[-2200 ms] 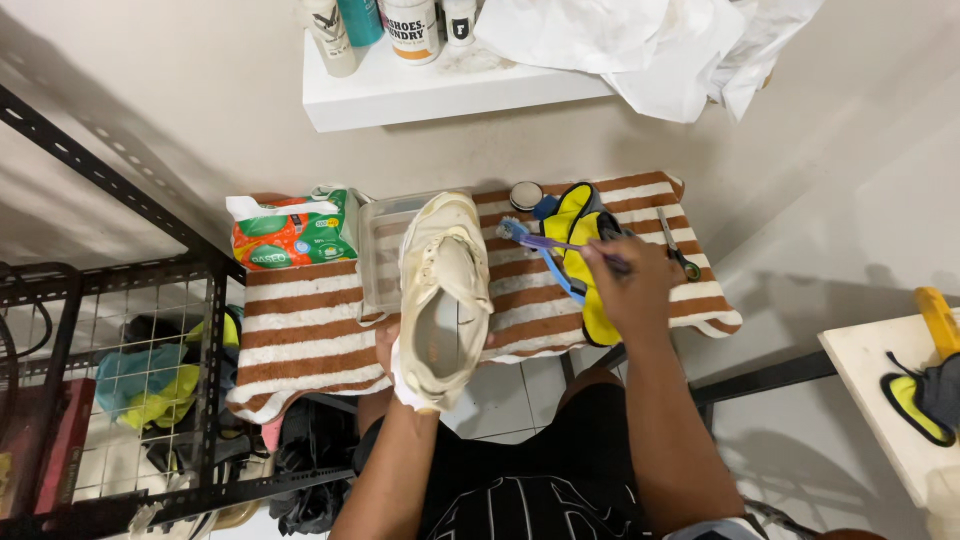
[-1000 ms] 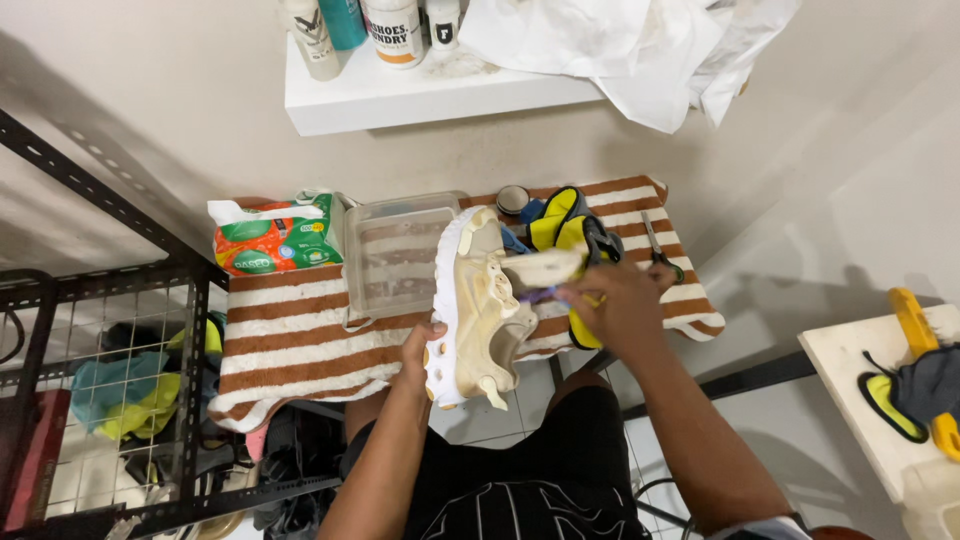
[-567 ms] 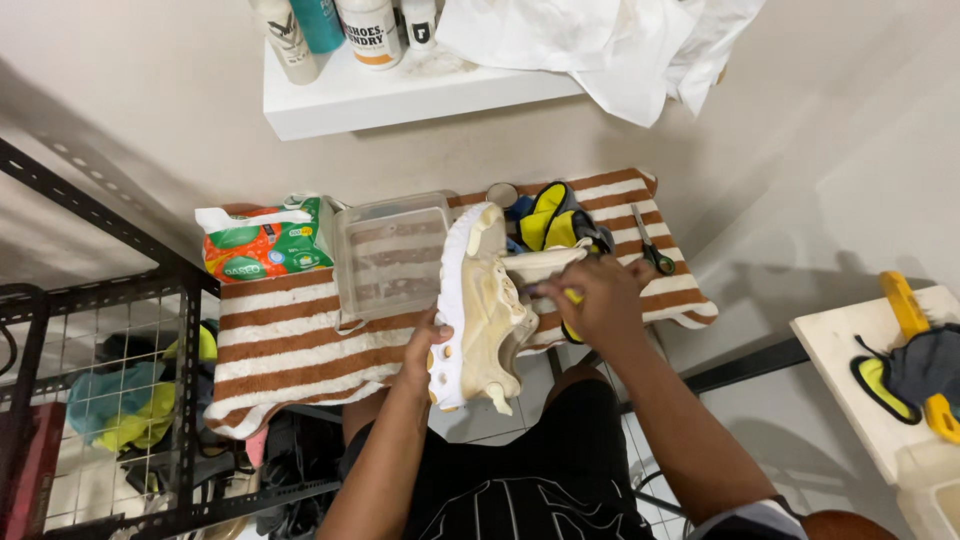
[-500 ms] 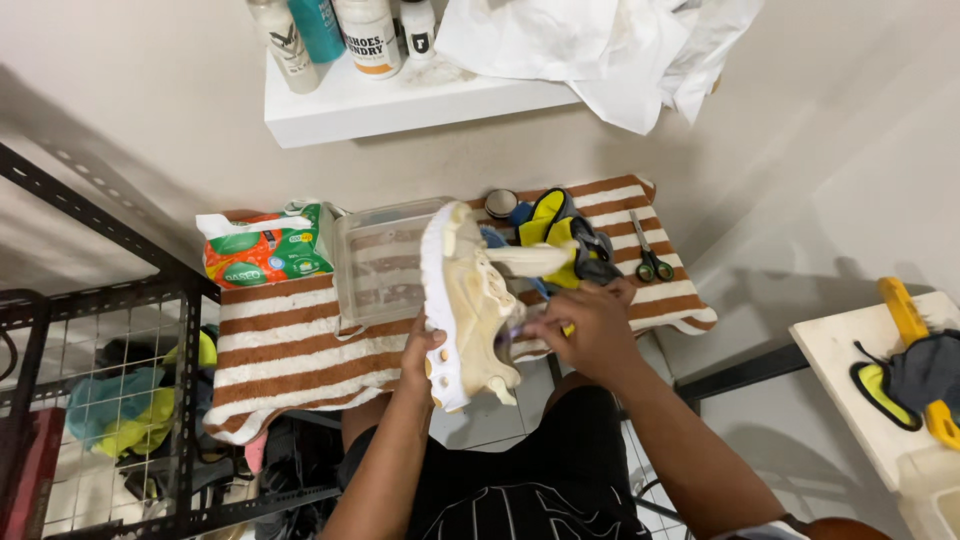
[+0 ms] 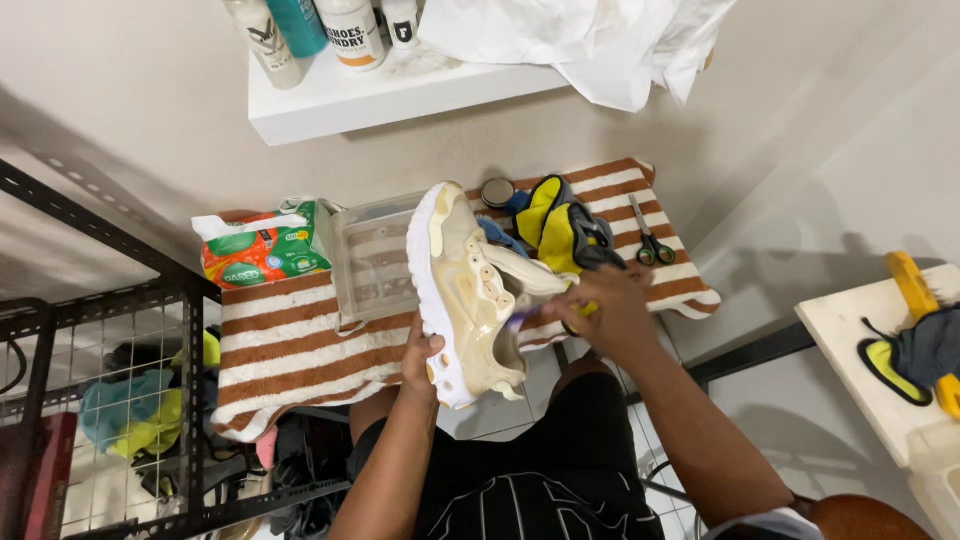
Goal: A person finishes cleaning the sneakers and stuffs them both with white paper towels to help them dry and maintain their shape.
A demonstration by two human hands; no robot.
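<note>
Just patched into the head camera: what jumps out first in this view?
A cream sneaker held on its side at the centre, the left hand gripping its sole and the right hand working a small brush against its upper. Under it lies a brown-and-white striped towel, with scissors near its right end.

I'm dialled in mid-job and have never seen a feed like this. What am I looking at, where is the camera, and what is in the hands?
There is no machine: these are a person's two bare hands, seen from a camera on their head looking down over their lap. The left hand grips a cream sneaker by its sole, tilted on its side. The right hand holds a small brush against the shoe's side; its fingers hide most of it. In front lies a brown and white striped towel carrying a clear plastic tub, a green and orange packet, a yellow and black shoe and scissors. Bottles stand on a white shelf above.
</note>
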